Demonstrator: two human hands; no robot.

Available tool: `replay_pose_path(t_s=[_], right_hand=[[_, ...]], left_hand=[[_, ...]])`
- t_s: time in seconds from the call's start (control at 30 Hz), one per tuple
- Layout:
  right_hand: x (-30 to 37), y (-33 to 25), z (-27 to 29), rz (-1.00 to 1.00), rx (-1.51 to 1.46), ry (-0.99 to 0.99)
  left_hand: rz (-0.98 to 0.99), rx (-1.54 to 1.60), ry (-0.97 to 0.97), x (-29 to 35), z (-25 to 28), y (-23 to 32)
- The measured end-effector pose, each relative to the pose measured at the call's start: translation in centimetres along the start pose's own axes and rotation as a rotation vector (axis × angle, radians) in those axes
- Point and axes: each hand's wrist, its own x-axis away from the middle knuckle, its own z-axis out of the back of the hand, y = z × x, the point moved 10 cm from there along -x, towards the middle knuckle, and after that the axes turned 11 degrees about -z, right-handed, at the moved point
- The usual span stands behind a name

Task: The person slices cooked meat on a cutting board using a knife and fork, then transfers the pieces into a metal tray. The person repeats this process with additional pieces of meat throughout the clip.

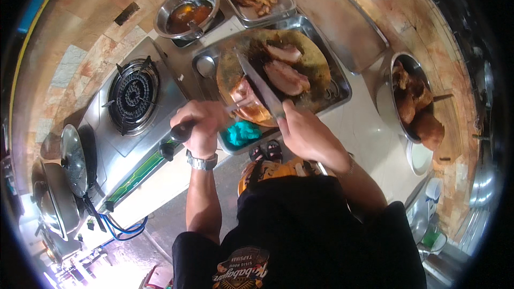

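Observation:
My right hand grips a large knife, its wide blade slanting up and left across a round, stained cutting board. A black-handled carving fork is in my closed left hand; its metal end meets a piece of roasted meat at the board's near left. The knife blade lies along the right side of that piece. Two more pieces rest farther back, a larger cut of meat and a smaller cut of meat. The board sits in a metal tray.
A teal cloth and a round-bowled spoon lie in the tray. Left stands a gas stove. Behind are a bowl of brown liquid and a pan of fried pieces. A pot heaped with browned meat stands right.

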Motion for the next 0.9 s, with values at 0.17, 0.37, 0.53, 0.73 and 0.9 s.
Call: replay_pose_path(t_s=[0.17, 0.37, 0.53, 0.73, 0.9], right_hand=[[0.4, 1.9, 0.8, 0.103, -0.059, 0.086], [0.9, -0.1, 2.1, 0.129, 0.036, 0.128], [3.0, -2.9, 5.2, 0.240, -0.088, 0.265], [2.1, -2.3, 2.6, 0.186, -0.007, 0.222], [1.9, 0.4, 2.0, 0.028, 0.062, 0.088]], left_hand=[[0.028, 0.115, 0.026, -0.4, 1.1, 0.3], [-0.020, 0.189, -0.078, -1.1, 1.1, 0.8], [0.041, 0.225, 0.044, -1.2, 1.5, -0.1], [0.063, 0.073, 0.115, -1.3, 1.9, -0.1], [0.005, 0.174, 0.132, -1.0, 2.4, 1.0]])
